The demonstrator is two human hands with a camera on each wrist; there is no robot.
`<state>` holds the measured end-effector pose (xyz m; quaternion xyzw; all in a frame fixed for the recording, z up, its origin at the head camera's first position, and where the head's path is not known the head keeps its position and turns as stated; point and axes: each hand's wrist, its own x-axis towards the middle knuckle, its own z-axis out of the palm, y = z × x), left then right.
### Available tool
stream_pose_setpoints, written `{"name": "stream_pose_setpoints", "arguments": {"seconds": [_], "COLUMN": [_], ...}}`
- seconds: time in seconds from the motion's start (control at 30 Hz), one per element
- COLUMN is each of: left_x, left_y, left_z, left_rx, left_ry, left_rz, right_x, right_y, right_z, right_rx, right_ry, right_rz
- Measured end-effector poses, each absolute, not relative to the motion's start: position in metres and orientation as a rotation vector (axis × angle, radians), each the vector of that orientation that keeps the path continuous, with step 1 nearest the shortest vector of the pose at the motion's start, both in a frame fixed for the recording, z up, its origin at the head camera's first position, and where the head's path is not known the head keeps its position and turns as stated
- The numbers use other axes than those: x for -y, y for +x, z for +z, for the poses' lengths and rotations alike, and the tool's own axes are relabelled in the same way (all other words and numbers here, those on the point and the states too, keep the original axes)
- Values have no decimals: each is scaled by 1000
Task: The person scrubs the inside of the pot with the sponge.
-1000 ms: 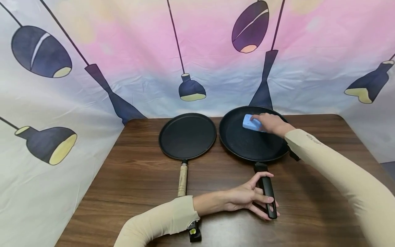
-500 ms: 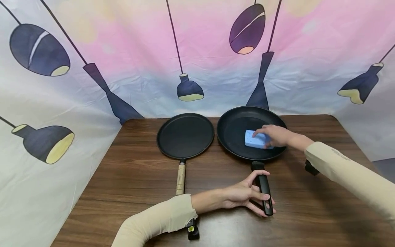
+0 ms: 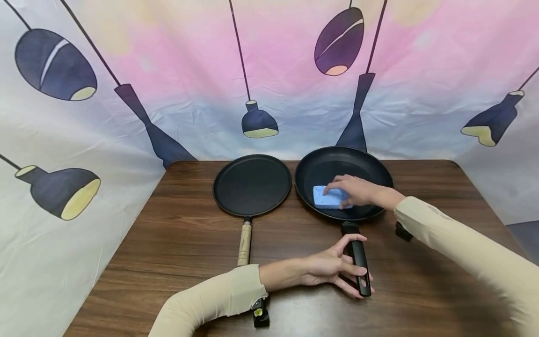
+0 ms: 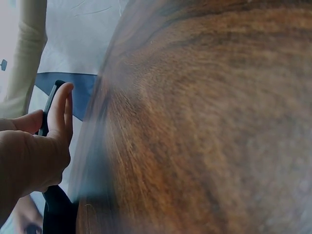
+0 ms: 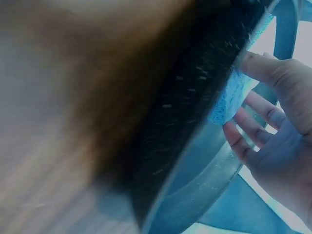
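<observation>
A black frying pan (image 3: 370, 171) stands at the back right of the table. Inside it, near the front of its base, lies a blue sponge (image 3: 322, 199). My right hand (image 3: 355, 189) grips that sponge from above, thumb on the near side; the right wrist view shows the hand (image 5: 278, 131) with fingers around the sponge (image 5: 231, 97). The pan's black handle (image 3: 359, 255) points toward me, and my left hand (image 3: 330, 267) holds it between thumb and fingers. In the left wrist view, the hand (image 4: 34, 151) pinches the handle, which partly hides behind it.
To the left lies a flat black griddle pan (image 3: 252, 185) with a wooden handle (image 3: 245, 243), partly covered by my left sleeve (image 3: 214, 292). Both pans rest on a brown wooden table (image 3: 168, 243). A cloth backdrop (image 3: 193, 70) with printed lamps hangs behind it.
My right hand has moved the sponge from the back of the pan toward me, then left across its front part. The left hand keeps its hold on the handle.
</observation>
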<state>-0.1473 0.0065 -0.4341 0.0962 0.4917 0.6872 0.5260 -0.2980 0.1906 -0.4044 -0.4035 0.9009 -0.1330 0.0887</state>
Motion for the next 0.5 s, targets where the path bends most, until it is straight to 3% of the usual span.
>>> {"name": "stream_pose_setpoints", "arguments": {"seconds": [0.23, 0.5], "left_x": [-7, -8], "left_y": [-146, -143], "left_z": [-434, -434], "left_rx": [-1182, -1196], "left_ry": [210, 216], "left_rz": [1652, 1667], "right_x": [-166, -192], "right_y": [-342, -372], "right_z": [-408, -406], "right_rx": [-2799, -2897], "right_ry": [-993, -695], "right_rz": [-287, -118]}}
